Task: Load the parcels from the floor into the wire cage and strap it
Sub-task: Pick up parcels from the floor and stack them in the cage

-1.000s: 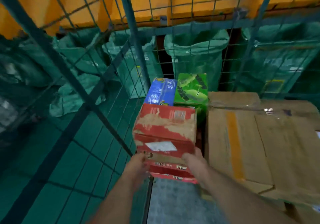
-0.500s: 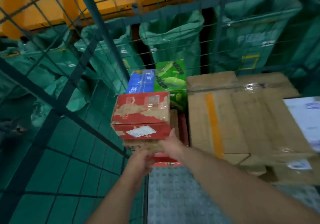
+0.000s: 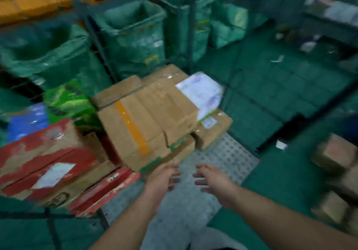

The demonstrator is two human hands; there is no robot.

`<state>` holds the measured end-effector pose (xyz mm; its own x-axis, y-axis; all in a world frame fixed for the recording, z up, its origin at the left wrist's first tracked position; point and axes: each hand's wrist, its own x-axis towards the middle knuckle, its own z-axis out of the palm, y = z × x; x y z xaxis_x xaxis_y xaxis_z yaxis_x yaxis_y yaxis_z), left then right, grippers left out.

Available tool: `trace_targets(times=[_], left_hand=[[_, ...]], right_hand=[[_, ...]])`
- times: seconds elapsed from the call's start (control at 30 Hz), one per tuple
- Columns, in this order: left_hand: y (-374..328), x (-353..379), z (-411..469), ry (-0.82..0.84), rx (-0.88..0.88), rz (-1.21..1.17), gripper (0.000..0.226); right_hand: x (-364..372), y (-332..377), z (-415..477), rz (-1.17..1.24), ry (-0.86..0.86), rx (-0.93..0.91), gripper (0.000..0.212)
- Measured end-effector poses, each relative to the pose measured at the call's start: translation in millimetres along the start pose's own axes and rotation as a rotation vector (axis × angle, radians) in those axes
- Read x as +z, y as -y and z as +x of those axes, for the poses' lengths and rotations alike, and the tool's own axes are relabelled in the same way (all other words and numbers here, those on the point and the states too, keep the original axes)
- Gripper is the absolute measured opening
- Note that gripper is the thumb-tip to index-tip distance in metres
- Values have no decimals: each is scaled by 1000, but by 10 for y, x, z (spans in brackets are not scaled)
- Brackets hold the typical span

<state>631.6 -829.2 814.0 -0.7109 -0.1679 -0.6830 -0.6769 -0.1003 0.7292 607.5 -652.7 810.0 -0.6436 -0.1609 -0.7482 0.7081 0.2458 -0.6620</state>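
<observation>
The left hand [image 3: 160, 180] and right hand [image 3: 215, 182] hover empty, fingers [image 3: 201, 182] spread, before the large brown cardboard box with orange tape [image 3: 143, 125] in the green wire cage [image 3: 190, 36], while brown cardboard parcels [image 3: 333, 153] on the floor [image 3: 280, 182] lie well to that box's right, nearer the right hand.

Bare forearms [image 3: 275, 215], left hand [image 3: 161, 179], right hand [image 3: 214, 181], pale clothing [image 3: 195, 238]

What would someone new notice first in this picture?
Probably the big cardboard box with the orange tape stripe, tilted at mid-frame on top of other parcels. To its left lies a red carton with a white label. Just below the box, the left hand and right hand hover open and empty over the studded metal floor.
</observation>
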Motion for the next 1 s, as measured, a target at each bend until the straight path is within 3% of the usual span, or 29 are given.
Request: trace_targets(times=[0.27,0.57,0.77,1.0], left_hand=[[854,1100,-420,359,-68,344,19],[2344,2321,-2185,910,-127,892,20],[2930,3213,-2915,978,-8,1204,19],[3874,4488,-3842,1059,62,1322,22]], right_hand=[[-624,-1844,-1408,357,-541,131,17],[-832,-3916,-3060,819,-952,222,12],[-1046,-5123,-3896,959,-1031,262,10],[-1547,-6599,-4725,975,-1048,392,9]])
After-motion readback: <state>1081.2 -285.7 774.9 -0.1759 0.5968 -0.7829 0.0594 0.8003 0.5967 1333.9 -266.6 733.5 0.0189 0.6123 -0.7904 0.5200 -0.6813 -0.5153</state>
